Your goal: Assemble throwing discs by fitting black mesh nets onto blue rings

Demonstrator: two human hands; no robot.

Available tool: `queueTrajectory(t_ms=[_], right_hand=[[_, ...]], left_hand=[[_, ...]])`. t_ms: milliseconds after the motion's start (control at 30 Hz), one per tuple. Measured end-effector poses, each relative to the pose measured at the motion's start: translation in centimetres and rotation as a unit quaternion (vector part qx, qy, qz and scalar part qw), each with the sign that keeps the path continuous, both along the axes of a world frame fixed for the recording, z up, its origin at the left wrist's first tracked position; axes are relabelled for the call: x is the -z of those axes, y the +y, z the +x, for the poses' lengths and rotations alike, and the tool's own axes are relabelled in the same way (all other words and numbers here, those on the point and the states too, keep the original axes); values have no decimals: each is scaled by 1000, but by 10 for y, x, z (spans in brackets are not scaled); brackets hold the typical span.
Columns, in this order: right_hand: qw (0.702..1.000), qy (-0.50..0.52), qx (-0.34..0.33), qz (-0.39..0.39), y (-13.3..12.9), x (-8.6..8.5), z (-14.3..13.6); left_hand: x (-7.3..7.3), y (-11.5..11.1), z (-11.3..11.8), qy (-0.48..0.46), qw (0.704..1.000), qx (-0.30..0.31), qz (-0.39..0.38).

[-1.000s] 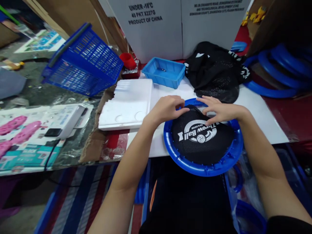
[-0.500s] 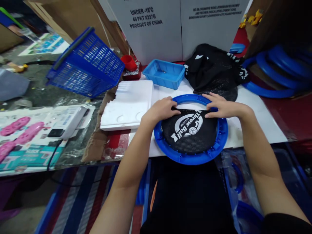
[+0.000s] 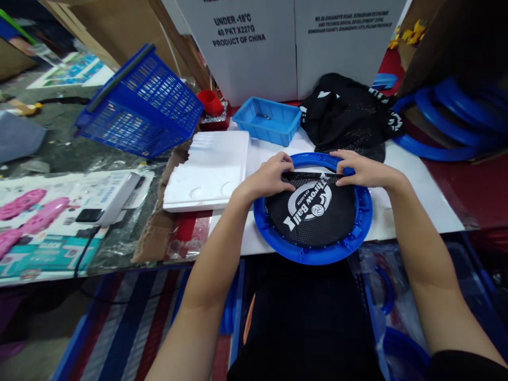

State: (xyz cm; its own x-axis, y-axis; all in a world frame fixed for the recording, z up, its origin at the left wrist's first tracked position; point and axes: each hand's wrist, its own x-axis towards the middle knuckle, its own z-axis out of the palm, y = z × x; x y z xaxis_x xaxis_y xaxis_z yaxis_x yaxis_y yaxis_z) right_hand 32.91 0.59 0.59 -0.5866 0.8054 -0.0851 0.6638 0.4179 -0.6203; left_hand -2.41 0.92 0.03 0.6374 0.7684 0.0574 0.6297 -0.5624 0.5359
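Note:
A blue plastic ring (image 3: 309, 256) lies at the table's front edge, with a black mesh net (image 3: 317, 222) printed "Throw Ball" inside it. The net covers the near part of the ring; a gap shows white table at the far part. My left hand (image 3: 273, 177) pinches the net's upper edge at the ring's left side. At the far right, my right hand (image 3: 359, 169) pinches the other end of that edge, its fingers over the rim. Between both hands the net's edge is stretched nearly straight.
Behind the ring stand a light blue tray (image 3: 270, 124) with small bits inside and a pile of black nets (image 3: 345, 116). Several blue rings (image 3: 448, 127) are stacked at right. White foam (image 3: 206, 169), a blue basket (image 3: 146, 106) and a red cup (image 3: 210, 103) are at left.
Both hands keep their grip on the net. Its upper edge has risen slightly toward the ring's far side, and the printed lettering has shifted a little. The ring has moved slightly.

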Motion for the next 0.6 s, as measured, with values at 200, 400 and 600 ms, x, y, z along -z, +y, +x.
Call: queueTrajectory(t_ms=[200, 400, 600], right_hand=[[999, 14, 30, 9, 2, -2, 5], [1000, 14, 19, 9, 2, -6, 11], [999, 45, 17, 12, 1, -5, 16]], left_hand=[[5, 2, 13, -6, 996, -30, 80], [14, 9, 7, -34, 998, -21, 40], [12, 12, 3, -70, 996, 3, 56]])
